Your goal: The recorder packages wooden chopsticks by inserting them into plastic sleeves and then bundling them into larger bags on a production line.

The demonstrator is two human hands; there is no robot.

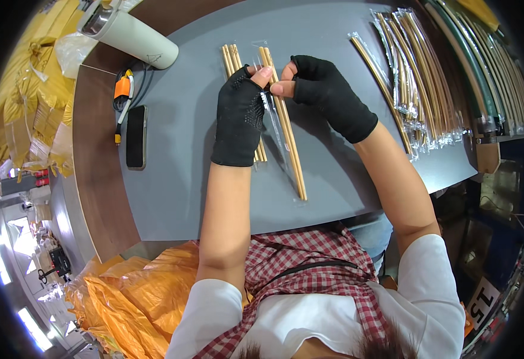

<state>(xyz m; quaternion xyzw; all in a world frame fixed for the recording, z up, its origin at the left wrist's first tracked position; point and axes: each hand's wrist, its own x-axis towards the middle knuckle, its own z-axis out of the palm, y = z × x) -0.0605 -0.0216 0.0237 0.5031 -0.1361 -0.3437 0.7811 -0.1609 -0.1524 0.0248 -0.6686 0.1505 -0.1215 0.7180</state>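
Note:
A pair of slim wooden sticks (292, 149) in a clear plastic sleeve slants across the table between my hands. My left hand (240, 116), in a black fingerless glove, is closed on the upper part of this pair from the left, thumb uppermost. From the right, my right hand (331, 93), gloved alike, pinches at the sleeve's edge with thumb and fingertips. What exactly its fingertips hold is too small to tell. Several more wooden sticks (230, 58) lie under my left hand, which covers their middle.
At the right lies a pile of sleeved sticks (420, 84), with one separate packet (381, 90) beside it. A pale tumbler (133, 39), a phone (136, 136) and a cable with an orange tag (122, 88) are at the left. Orange plastic bags (136, 293) bulge below the table's near-left edge.

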